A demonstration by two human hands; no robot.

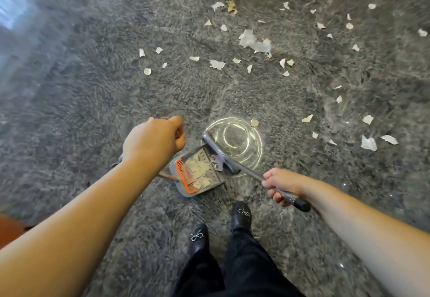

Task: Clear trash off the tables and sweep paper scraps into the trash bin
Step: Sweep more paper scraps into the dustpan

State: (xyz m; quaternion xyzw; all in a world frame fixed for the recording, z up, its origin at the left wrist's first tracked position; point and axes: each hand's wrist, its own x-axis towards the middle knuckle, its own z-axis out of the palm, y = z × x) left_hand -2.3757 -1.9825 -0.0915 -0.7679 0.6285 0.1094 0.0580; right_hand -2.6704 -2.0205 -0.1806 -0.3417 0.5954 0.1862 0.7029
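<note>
A grey dustpan point(210, 186) with an orange comb edge sits on the floor by my feet, with several paper scraps point(199, 171) in it. My left hand point(152, 142) is above its left side, fingers curled round the top of the dustpan handle, which is mostly hidden under the hand. My right hand point(281, 185) grips the grey broom handle point(250, 172) near its black end. The broom head point(215, 150) lies against the pan's far right edge. Several white paper scraps point(252, 41) are scattered over the grey floor ahead and to the right.
My two black shoes point(242, 215) stand just behind the pan. A bright ring of reflected light point(235, 143) shows on the glossy floor beside the broom head. An orange-brown object point(9, 227) pokes in at the lower left edge.
</note>
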